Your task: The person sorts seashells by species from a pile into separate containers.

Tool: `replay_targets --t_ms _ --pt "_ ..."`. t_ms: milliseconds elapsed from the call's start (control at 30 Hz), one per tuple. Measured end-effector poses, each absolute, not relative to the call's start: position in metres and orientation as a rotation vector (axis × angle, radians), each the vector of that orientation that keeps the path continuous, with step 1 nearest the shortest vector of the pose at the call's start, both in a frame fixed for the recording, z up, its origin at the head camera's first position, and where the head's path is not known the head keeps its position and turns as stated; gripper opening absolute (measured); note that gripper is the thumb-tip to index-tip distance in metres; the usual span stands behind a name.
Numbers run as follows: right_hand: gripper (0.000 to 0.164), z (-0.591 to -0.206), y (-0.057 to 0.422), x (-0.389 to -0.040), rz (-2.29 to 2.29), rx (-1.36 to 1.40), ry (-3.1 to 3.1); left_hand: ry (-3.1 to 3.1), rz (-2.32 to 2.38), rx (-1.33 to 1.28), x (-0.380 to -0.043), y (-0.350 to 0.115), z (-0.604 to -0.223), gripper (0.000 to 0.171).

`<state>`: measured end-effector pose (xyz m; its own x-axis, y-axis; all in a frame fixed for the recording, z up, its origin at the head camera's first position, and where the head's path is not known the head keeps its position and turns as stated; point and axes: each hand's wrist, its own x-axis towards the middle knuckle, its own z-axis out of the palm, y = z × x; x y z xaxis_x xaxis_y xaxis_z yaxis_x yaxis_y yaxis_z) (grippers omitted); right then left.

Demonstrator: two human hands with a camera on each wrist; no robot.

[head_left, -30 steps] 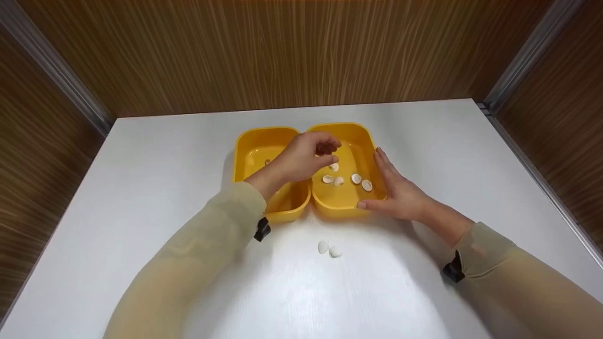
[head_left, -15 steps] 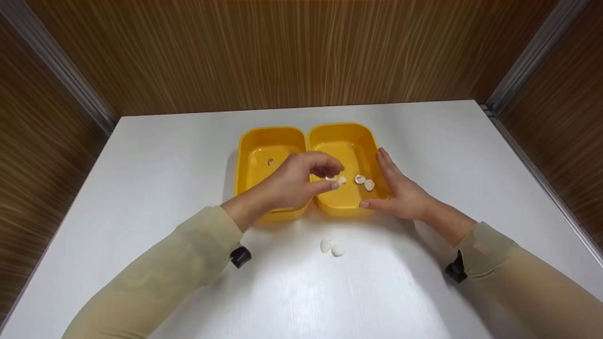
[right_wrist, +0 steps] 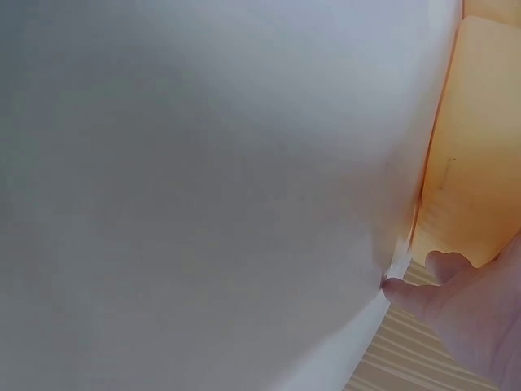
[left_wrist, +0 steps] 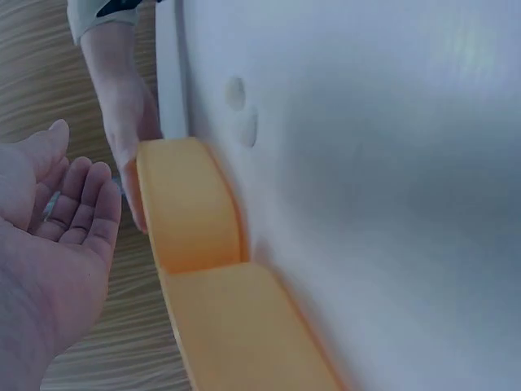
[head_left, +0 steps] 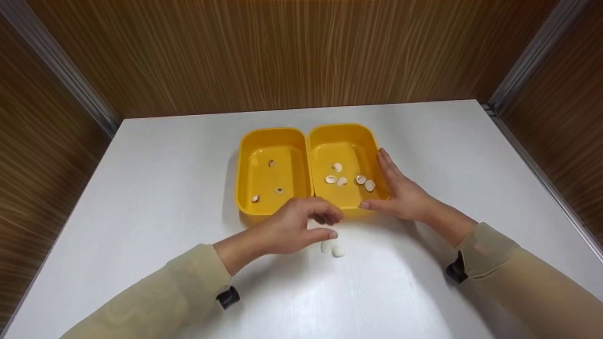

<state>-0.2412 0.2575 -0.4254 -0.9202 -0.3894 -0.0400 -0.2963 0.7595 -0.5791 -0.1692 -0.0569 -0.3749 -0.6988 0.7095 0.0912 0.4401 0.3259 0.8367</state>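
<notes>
My left hand (head_left: pixel 301 228) hovers in front of the two yellow boxes, thumb and fingers apart and loosely bent, with nothing between them. Just beyond its thumb, two white shells (head_left: pixel 338 252) lie on the white table; the hand partly covers one. With straight fingers my right hand (head_left: pixel 403 195) rests against the outer right side and front corner of the right yellow box (head_left: pixel 348 129). Inside that box are several pale shells (head_left: pixel 331 179). Touching it on the left, the left yellow box (head_left: pixel 273 133) holds three small brownish-white shells (head_left: pixel 279 190).
The white table (head_left: pixel 165 188) extends around the boxes. A wood-grain panel (head_left: pixel 301 56) stands behind it, with more panels and metal rails at both sides.
My left hand has drawn back from over the right box toward me, to the two shells on the table, uncovering the shells in both boxes. My right hand stays against the right box.
</notes>
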Motion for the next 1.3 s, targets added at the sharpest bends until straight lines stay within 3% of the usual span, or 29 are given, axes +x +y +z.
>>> replay_targets --t_ms 500,833,1300 --pt "0.13 -0.423 0.257 -0.24 -0.903 -0.584 2.792 2.316 1.278 0.89 -0.156 -0.069 -0.433 0.03" --pt "0.132 -0.426 0.258 -0.241 -0.916 -0.58 2.794 2.369 1.197 0.836 -0.159 -0.069 -0.441 0.032" --pt "0.13 -0.425 0.258 -0.241 -0.872 -0.579 2.802 2.451 1.127 0.97 -0.164 -0.065 -0.451 0.028"
